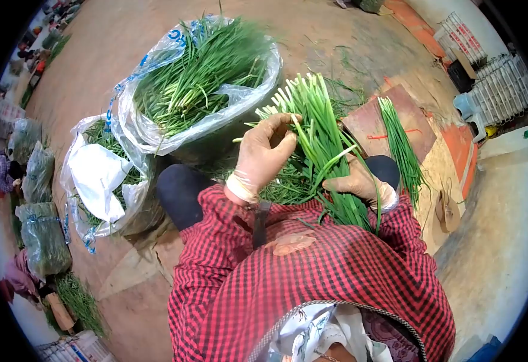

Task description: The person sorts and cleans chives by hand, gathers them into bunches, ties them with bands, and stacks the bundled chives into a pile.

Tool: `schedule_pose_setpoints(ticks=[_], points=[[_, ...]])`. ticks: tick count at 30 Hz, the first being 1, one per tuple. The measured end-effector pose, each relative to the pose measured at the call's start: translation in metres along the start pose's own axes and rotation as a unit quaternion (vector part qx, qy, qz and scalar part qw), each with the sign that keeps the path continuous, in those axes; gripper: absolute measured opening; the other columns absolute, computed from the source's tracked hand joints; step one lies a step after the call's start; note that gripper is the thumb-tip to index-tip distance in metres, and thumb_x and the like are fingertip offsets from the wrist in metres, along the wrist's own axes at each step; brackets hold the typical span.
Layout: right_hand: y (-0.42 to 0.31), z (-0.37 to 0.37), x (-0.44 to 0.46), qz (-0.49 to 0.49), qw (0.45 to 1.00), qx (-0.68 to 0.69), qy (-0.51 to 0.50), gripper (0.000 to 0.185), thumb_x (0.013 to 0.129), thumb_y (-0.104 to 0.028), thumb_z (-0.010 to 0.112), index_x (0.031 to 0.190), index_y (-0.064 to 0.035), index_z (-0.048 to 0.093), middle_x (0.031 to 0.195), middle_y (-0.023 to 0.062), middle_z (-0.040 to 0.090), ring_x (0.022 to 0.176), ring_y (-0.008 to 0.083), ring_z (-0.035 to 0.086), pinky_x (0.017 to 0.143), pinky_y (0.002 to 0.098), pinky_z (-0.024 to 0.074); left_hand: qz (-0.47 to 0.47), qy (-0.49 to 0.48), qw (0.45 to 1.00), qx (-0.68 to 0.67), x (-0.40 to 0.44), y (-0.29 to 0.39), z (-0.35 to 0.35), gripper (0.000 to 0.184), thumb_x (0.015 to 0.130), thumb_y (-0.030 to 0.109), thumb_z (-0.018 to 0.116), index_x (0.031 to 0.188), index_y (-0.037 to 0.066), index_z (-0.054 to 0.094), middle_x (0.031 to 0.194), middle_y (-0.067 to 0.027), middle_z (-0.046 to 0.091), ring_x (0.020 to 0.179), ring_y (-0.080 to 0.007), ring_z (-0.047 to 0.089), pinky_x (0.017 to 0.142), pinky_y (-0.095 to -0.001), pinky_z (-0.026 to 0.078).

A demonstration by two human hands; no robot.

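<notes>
My right hand point(363, 182), in a thin pale glove, is closed around a thick bunch of chives point(321, 123). The pale cut ends point up and away from me, and the green leaves hang down over my lap. My left hand point(262, 154), gloved as well, pinches at a single chive stalk point(299, 128) on the bunch's left side. Just right of the bunch, a smaller bundle of chives point(398, 136) lies across a brown board point(360, 123), with a red strip point(379, 137) beside it. Loose chives point(288, 186) are heaped beneath my hands.
A large clear plastic bag point(200, 134) full of chives stands ahead to the left. Nearer is another bag point(74, 175) with white plastic point(100, 181) on top. White crates point(499, 87) stack at right. Filled bags point(42, 238) and people line the left wall.
</notes>
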State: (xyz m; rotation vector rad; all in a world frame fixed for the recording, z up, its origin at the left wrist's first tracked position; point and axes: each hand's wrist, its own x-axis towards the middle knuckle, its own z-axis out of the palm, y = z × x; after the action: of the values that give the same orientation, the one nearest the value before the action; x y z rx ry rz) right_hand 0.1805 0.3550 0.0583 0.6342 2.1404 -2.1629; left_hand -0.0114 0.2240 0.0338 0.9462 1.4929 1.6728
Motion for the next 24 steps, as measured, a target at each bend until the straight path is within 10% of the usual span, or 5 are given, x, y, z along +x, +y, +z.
schedule_pose_setpoints(ticks=[5, 11, 17, 24], points=[[0.008, 0.001, -0.002, 0.009, 1.0, 0.002, -0.014, 0.072, 0.077, -0.019, 0.074, 0.139, -0.0018, 0.041, 0.13, 0.0064, 0.052, 0.118, 0.0156, 0.046, 0.102, 0.0325, 0.036, 0.096, 0.034, 0.955, 0.279, -0.005, -0.001, -0.005, 0.018, 0.087, 0.01, 0.065, 0.104, 0.002, 0.068, 0.084, -0.0003, 0.065, 0.076, -0.0057, 0.056, 0.071, -0.0227, 0.048], [0.014, -0.005, -0.002, -0.023, 0.999, -0.037, -0.023, 0.074, 0.077, -0.021, 0.072, 0.14, -0.0009, 0.039, 0.133, 0.0082, 0.05, 0.121, 0.0173, 0.044, 0.104, 0.033, 0.0348, 0.094, 0.332, 0.928, 0.143, 0.007, -0.023, -0.062, 0.019, 0.092, 0.011, 0.063, 0.109, 0.004, 0.059, 0.083, -0.0025, 0.063, 0.07, -0.0057, 0.055, 0.056, -0.018, 0.041], [0.013, 0.009, 0.014, -0.075, 0.994, -0.068, -0.037, 0.076, 0.077, -0.021, 0.071, 0.141, -0.0011, 0.037, 0.132, 0.008, 0.05, 0.12, 0.0171, 0.044, 0.104, 0.0332, 0.0345, -0.052, 0.027, 0.998, 0.025, -0.019, -0.021, -0.003, 0.031, 0.085, 0.02, 0.074, 0.107, 0.004, 0.062, 0.092, -0.0027, 0.067, 0.08, -0.0088, 0.061, 0.071, -0.0238, 0.05], [0.019, 0.009, 0.009, 0.001, 0.999, 0.014, -0.044, 0.075, 0.08, -0.017, 0.071, 0.144, -0.0033, 0.033, 0.131, 0.0066, 0.049, 0.12, 0.0161, 0.044, 0.104, 0.0329, 0.0345, -0.082, -0.003, 0.987, -0.137, -0.014, -0.035, 0.013, 0.034, 0.087, 0.019, 0.071, 0.114, 0.0, 0.06, 0.093, -0.0008, 0.066, 0.077, -0.0069, 0.058, 0.068, -0.0222, 0.047]])
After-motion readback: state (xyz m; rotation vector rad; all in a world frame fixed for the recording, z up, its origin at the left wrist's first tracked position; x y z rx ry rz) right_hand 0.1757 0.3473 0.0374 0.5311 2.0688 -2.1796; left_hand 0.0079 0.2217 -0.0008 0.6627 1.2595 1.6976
